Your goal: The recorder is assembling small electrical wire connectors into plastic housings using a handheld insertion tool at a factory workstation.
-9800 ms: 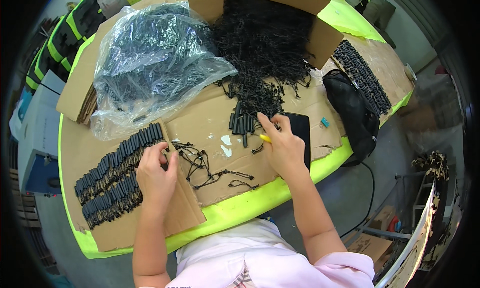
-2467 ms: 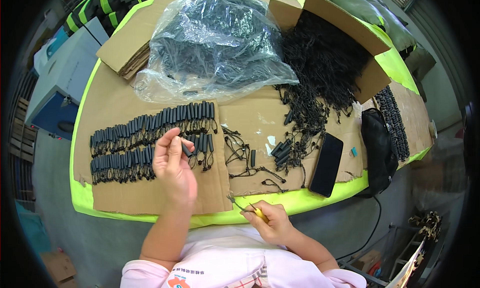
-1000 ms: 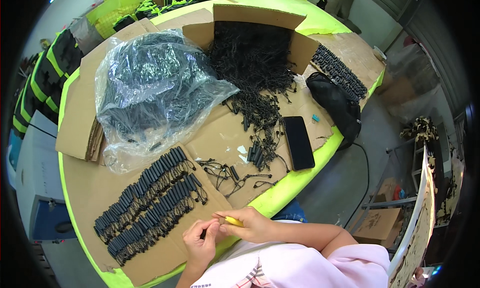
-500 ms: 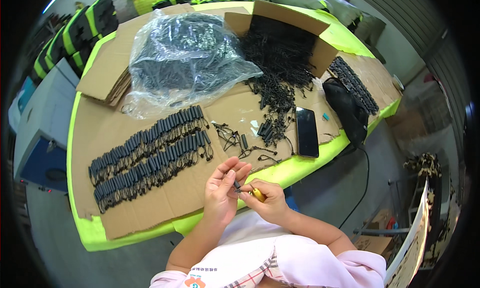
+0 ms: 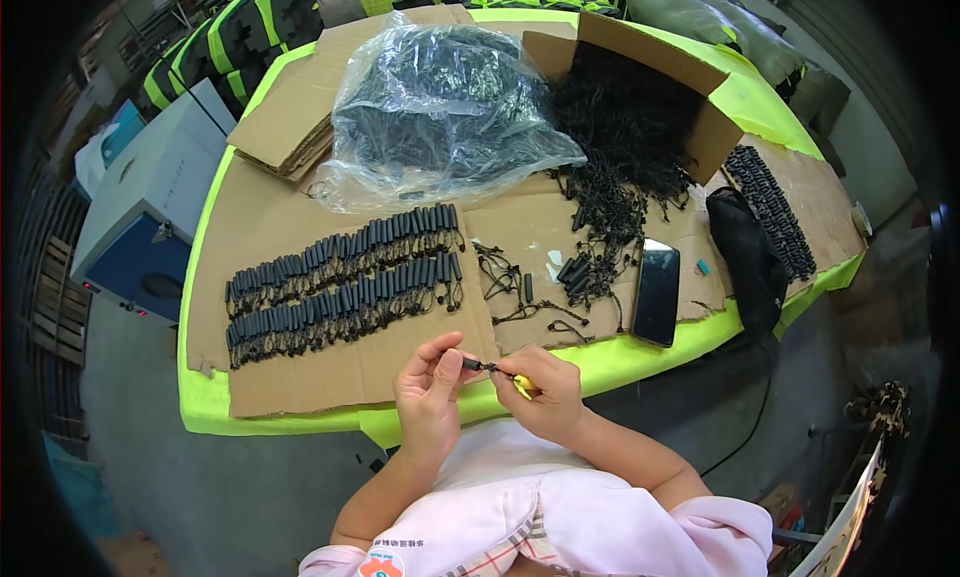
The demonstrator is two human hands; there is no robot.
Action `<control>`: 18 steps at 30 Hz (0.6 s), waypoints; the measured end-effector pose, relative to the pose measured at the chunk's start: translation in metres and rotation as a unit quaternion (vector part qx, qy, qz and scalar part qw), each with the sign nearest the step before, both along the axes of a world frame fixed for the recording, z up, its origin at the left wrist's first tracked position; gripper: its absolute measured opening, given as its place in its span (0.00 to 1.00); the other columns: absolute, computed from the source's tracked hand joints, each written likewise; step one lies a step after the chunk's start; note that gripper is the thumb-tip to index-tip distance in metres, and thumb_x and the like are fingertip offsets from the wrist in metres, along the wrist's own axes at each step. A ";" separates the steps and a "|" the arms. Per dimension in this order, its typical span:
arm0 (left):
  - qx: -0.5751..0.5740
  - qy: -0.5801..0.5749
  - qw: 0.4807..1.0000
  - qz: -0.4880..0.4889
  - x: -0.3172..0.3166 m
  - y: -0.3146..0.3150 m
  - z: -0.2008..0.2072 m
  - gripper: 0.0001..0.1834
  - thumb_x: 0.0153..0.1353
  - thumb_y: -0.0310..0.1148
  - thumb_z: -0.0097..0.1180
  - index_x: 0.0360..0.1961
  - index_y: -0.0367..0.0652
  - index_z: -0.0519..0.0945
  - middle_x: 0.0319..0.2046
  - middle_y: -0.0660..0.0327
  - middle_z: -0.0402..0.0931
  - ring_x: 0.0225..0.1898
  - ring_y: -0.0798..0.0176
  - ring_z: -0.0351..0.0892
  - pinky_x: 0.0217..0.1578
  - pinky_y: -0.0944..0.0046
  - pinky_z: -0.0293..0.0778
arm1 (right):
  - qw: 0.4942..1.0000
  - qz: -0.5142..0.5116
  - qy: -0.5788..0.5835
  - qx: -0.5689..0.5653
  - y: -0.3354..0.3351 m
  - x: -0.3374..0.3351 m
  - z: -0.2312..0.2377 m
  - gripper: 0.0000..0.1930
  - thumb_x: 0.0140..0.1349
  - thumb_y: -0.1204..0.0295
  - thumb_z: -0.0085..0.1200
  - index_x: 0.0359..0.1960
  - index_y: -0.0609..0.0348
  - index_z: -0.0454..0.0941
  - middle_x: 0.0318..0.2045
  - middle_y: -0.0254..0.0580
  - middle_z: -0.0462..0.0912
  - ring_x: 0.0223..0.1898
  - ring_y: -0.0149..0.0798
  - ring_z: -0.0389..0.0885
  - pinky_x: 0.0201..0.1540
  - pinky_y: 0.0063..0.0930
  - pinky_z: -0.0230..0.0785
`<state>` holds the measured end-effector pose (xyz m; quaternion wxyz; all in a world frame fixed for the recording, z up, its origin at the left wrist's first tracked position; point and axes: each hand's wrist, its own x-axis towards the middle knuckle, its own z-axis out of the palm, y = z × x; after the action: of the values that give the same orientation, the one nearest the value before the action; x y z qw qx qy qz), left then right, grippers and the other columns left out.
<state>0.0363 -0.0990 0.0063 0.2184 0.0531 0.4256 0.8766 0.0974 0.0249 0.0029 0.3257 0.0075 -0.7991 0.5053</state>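
Note:
My left hand [image 5: 428, 395] is closed, pinching a short black tube [image 5: 471, 364] between thumb and fingers in front of the table edge. A dark knotted cord [image 5: 489, 368] comes out of the tube's right end and reaches the fingertips of my right hand [image 5: 548, 395]. That hand is closed around a small tool with a yellow handle [image 5: 525, 383]; its tip is too small to make out. Beyond the hands, two rows of black tubes with cord loops [image 5: 350, 302] lie on the cardboard [image 5: 330, 377]. Loose cords [image 5: 568, 327] and a single tube [image 5: 528, 288] lie to their right.
A clear plastic bag of dark parts [image 5: 440, 117] stands at the back. Beside it, an open carton [image 5: 715, 142] spills black cords [image 5: 610, 192]. A phone [image 5: 656, 295], a black pouch-like object [image 5: 745, 262] and a strip of black pieces [image 5: 770, 212] lie to the right.
The view has shifted, so the table sits further right in the picture. The tube has turned more level, and a stretch of cord now shows between my hands.

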 end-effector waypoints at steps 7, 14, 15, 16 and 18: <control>-0.130 0.108 0.985 0.024 -0.005 0.022 -0.009 0.12 0.56 0.29 0.56 0.40 0.35 0.75 0.30 0.60 0.77 0.31 0.71 0.75 0.35 0.73 0.72 | 0.971 -0.090 0.059 0.213 0.025 -0.002 -0.004 0.16 0.35 0.84 0.59 0.31 0.60 0.74 0.20 0.38 0.75 0.16 0.35 0.72 0.17 0.23 0.64; -0.112 0.073 0.991 0.001 -0.008 0.040 -0.015 0.11 0.56 0.29 0.56 0.38 0.35 0.75 0.30 0.60 0.77 0.30 0.72 0.75 0.34 0.74 0.72 | 0.951 -0.111 0.055 0.283 0.039 0.002 -0.008 0.16 0.35 0.81 0.60 0.31 0.59 0.74 0.21 0.35 0.75 0.16 0.33 0.71 0.16 0.23 0.60; -0.104 0.060 0.993 -0.001 -0.007 0.042 -0.015 0.11 0.56 0.29 0.56 0.39 0.35 0.75 0.30 0.61 0.77 0.29 0.72 0.75 0.33 0.75 0.71 | 0.953 -0.103 0.052 0.281 0.042 0.002 -0.008 0.16 0.36 0.81 0.59 0.32 0.60 0.75 0.22 0.36 0.75 0.16 0.32 0.71 0.16 0.23 0.60; -0.096 0.047 0.994 -0.003 -0.007 0.044 -0.015 0.11 0.56 0.29 0.56 0.40 0.35 0.75 0.30 0.61 0.77 0.29 0.72 0.74 0.33 0.75 0.71 | 0.954 -0.095 0.048 0.280 0.044 0.002 -0.009 0.16 0.36 0.81 0.59 0.32 0.60 0.75 0.23 0.36 0.76 0.16 0.32 0.71 0.16 0.22 0.60; -0.114 0.054 0.992 -0.009 -0.006 0.044 -0.018 0.13 0.56 0.29 0.56 0.42 0.35 0.75 0.30 0.62 0.77 0.29 0.73 0.74 0.32 0.76 0.70 | 0.959 -0.081 0.038 0.271 0.046 0.002 -0.007 0.16 0.36 0.82 0.58 0.32 0.60 0.75 0.23 0.36 0.76 0.16 0.33 0.71 0.16 0.23 0.60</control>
<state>0.0307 -0.0554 -0.0118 0.2076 0.0787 0.5333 0.8163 0.0990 0.0705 -0.0044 0.3813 0.0496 -0.8910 0.2414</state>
